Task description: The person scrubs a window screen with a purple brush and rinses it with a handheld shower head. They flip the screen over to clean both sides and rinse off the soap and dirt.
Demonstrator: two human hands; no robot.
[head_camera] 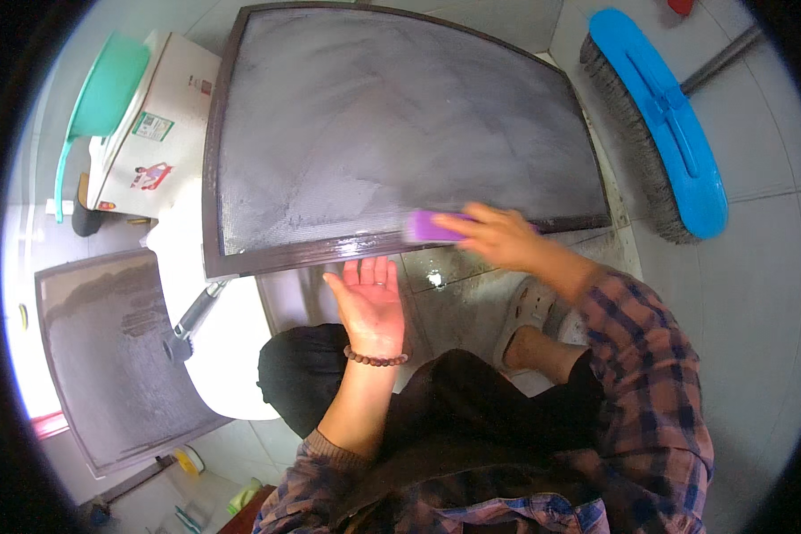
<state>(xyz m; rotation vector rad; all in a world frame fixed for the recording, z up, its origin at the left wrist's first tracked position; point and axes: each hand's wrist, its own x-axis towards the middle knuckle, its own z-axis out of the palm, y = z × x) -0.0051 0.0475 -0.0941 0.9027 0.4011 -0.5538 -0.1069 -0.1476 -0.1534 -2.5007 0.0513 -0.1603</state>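
A large framed mesh window screen (387,127), wet and streaked with grime, lies in front of me. My right hand (497,233) grips a purple brush (434,227) against the near rail of its dark frame; the brush is slightly blurred. Palm up, my left hand (372,290) is just below the same rail, fingers spread and holding nothing, its fingertips close to the frame's underside. Whether they touch it I cannot tell. A beaded bracelet circles my left wrist.
White toilet lid (230,354) at left, with a grey-handled sprayer (197,314) beside the screen's corner. A second framed screen (120,360) leans beyond it. A white box (167,127) and green dipper (110,87) are upper left. A blue broom head (667,127) stands right. The tiled floor (440,284) is wet.
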